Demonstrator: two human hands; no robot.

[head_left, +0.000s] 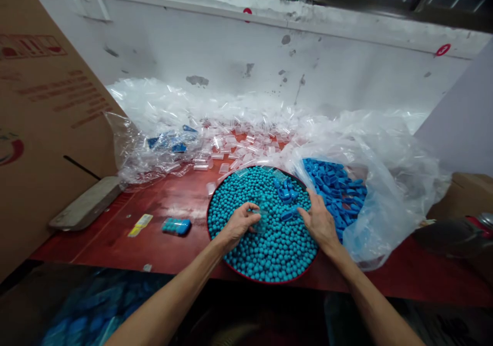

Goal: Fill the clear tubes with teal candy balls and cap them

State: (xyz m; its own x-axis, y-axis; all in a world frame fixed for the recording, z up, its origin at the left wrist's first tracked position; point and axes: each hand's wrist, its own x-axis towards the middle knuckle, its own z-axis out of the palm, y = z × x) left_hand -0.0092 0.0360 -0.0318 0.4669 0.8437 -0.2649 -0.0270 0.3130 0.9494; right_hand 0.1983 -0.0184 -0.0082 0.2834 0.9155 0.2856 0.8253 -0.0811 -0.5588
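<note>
A round red-rimmed tray (208, 217) full of small teal balls (269, 256) sits at the table's front edge. Over the balls, my left hand (241, 225) pinches a clear plastic case (262, 223). At the tray's right side my right hand (319, 218) grips a blue plastic cap (289, 213) between thumb and fingers. Several more blue caps (285, 189) lie on the balls just behind it. Left of the tray, a case filled with teal balls and closed by a blue end (176, 226) rests on the table.
A plastic bag (385, 207) with many blue caps (337, 187) lies to the right. Clear cases (246, 151) are scattered behind the tray. Another clear bag (154, 151) is at back left. A cardboard box (50, 130) and a grey block (87, 202) stand left; a yellow-white label (140, 225) lies nearby.
</note>
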